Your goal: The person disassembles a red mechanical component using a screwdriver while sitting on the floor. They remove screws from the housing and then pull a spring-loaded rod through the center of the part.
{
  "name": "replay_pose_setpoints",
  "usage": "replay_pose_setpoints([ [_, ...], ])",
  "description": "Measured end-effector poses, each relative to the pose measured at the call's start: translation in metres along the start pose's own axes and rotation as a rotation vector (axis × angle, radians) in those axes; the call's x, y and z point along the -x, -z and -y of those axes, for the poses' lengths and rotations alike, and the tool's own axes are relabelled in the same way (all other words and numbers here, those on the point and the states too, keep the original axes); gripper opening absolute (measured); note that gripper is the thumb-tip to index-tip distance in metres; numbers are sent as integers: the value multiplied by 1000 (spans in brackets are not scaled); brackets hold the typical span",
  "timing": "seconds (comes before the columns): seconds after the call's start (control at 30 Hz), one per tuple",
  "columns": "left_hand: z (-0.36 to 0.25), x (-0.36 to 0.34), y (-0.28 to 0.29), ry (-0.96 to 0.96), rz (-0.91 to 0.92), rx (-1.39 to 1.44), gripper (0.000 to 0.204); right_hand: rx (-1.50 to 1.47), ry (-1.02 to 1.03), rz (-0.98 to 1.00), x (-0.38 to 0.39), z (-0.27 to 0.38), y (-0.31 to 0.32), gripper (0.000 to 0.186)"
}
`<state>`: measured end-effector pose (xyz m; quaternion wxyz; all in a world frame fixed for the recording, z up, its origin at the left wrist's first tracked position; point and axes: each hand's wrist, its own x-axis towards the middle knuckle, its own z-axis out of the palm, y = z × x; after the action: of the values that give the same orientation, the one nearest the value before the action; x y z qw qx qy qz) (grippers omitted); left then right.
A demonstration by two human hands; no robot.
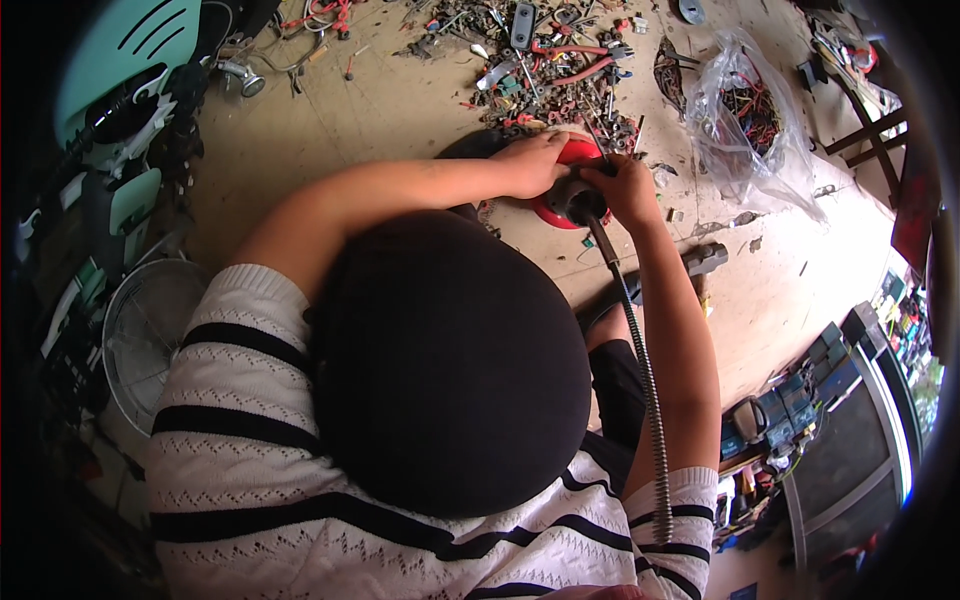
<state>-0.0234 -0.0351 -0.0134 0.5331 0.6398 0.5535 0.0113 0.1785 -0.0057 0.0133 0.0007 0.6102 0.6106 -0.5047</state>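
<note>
Hands, left (533, 168) clasped over smooth red disc-shaped device (577, 152), right (630, 190) pinched on its dark round hub (561, 196)

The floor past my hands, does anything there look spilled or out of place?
Yes, small parts lie strewn loosely across the floor beyond your hands, with pliers left among them. It looks like a spill, since nothing contains them, though they may have been spread deliberately.
</note>
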Motion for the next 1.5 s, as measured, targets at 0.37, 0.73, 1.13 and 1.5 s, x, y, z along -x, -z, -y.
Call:
replay_pose_setpoints([
  [0.37, -4, -3, 9, -38, -19, 101, 56, 143, 3, -24, -11, 1, 6, 27],
  [0.73, 17, -19, -10, -70, -20, 154, 57, 243, -2, 59, -18, 7, 9, 26],
  [1.13, -5, -4, 5, -33, -51, 102, 54, 283, 8, 25, -12, 8, 7, 31],
  [1.5, 10, -13, -9, -35, -36, 96, 61, 249, -119, 29, -16, 11, 4, 31],
])
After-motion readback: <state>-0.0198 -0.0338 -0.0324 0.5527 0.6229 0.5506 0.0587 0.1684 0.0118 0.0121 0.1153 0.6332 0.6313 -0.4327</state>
